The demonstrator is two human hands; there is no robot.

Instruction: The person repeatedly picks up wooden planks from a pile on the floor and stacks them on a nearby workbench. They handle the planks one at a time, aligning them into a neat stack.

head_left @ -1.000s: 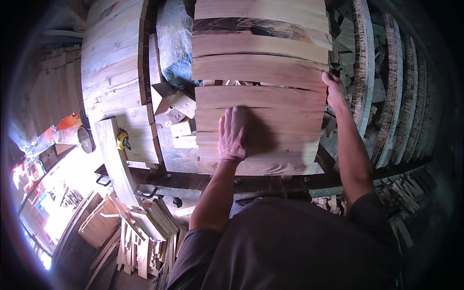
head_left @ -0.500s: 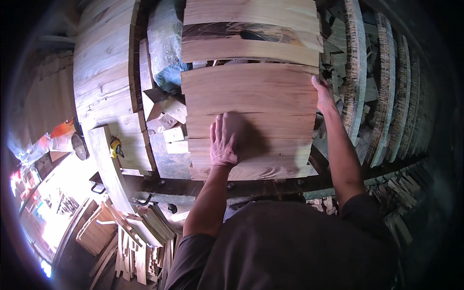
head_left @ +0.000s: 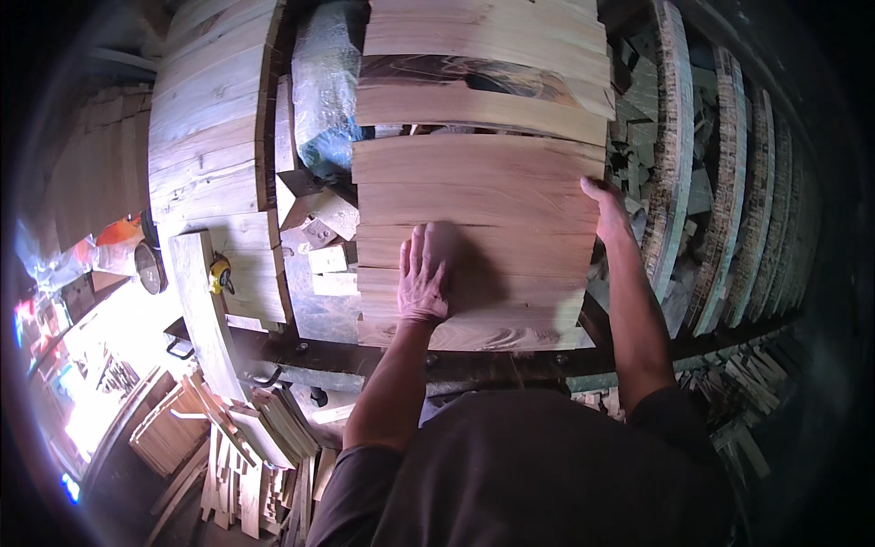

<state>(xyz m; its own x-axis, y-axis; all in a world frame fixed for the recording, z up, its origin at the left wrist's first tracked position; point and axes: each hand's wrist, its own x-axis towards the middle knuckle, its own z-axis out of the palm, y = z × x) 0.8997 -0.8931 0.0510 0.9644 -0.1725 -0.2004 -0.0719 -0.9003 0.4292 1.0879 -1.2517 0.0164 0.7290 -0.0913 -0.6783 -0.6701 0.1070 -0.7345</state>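
Cluttered wood shop, tabletop [head_left: 301,314] mid-frame. We see the glued plank panel [head_left: 478,201] at centre; left hand [head_left: 425,278] flat and open on it, right hand [head_left: 609,208] curled over its right edge. Risks: seams splitting, fingers pinched against stacked boards [head_left: 679,164] just right. Offcut blocks [head_left: 314,228] crowd left; little room.

Left hand [head_left: 423,281] flat, fingers spread; right hand [head_left: 606,206] curled, arm outstretched
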